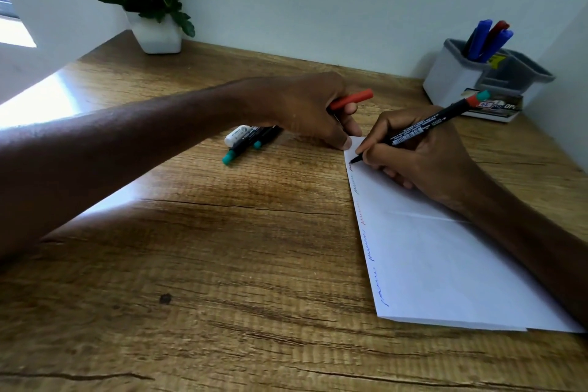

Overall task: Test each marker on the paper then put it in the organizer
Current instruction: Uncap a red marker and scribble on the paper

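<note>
Behind left hand (311, 108): spare markers (246, 141) | it grips red cap (353, 98) | right hand (423, 153) grips marker (413, 130)

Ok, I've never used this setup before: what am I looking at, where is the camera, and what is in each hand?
There is no machine here: these are a person's two bare hands, filmed by one camera worn on the head, looking forward and down at a wooden desk. The right hand holds a black marker with its tip on the top corner of the paper, where squiggles run down the left edge. The left hand grips a red cap, fingertips touching the paper's corner. A few loose markers lie beside it. The organizer at the back right holds blue and red markers. A flower pot stands back left.
</note>
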Demonstrator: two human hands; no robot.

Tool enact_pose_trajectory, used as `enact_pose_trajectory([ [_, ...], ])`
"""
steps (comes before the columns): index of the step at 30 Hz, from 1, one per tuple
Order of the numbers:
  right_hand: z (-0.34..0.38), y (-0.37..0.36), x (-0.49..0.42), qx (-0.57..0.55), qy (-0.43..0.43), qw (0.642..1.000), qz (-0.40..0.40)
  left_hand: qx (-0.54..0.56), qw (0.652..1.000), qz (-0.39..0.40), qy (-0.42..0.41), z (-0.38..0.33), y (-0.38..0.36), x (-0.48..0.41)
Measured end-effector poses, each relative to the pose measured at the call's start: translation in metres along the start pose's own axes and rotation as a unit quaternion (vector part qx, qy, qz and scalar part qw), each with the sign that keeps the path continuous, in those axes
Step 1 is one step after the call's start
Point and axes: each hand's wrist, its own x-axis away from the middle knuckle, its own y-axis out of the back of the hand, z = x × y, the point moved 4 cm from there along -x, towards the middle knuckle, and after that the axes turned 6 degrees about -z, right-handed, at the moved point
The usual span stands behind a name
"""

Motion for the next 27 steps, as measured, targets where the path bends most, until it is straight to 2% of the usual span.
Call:
enact_pose_trajectory([
  [27, -0.0084, 0.0037, -0.0023, -0.001, -0.029, 0.999, -0.023, 0.002, 1.000, 0.000, 0.004, 0.0028, -0.0004, -0.0024],
])
